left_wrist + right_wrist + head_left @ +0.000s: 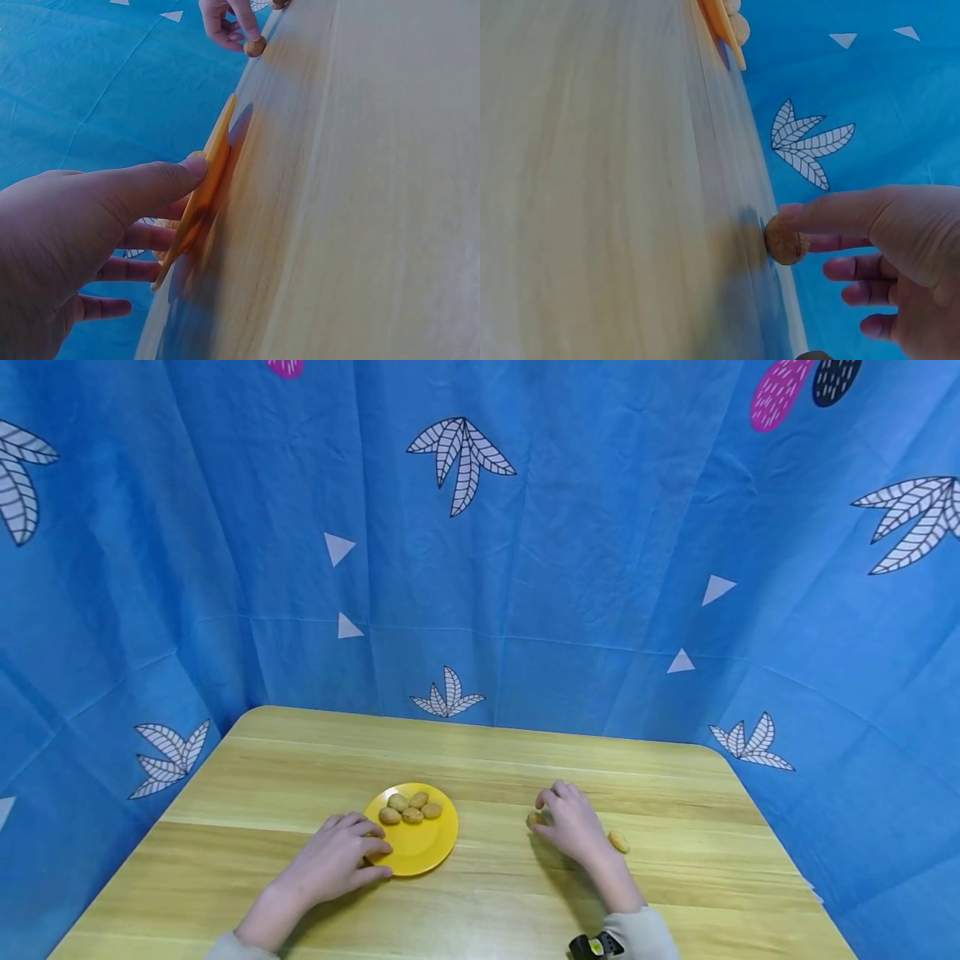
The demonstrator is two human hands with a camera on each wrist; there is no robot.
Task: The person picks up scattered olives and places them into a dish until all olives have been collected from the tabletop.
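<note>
A yellow plate point(420, 852) lies on the table with several small brown potatoes point(412, 815) grouped toward its far side. My left hand point(333, 858) rests at the plate's left rim, its thumb and fingers stretched out and touching it. In the left wrist view the left thumb point(169, 180) lies against the plate's edge point(221, 139), while the lower fingers hang free. To the right, my right hand point(573, 822) pinches another small potato point(786, 241) between thumb and index finger, close to the tabletop. A further potato point(618, 842) lies beside the right wrist.
The pale wooden table point(487, 918) has rounded far corners. Behind it and at both sides hangs a blue curtain point(585, 568) with leaf and triangle prints. A dark band with a small device point(595, 946) circles the right wrist.
</note>
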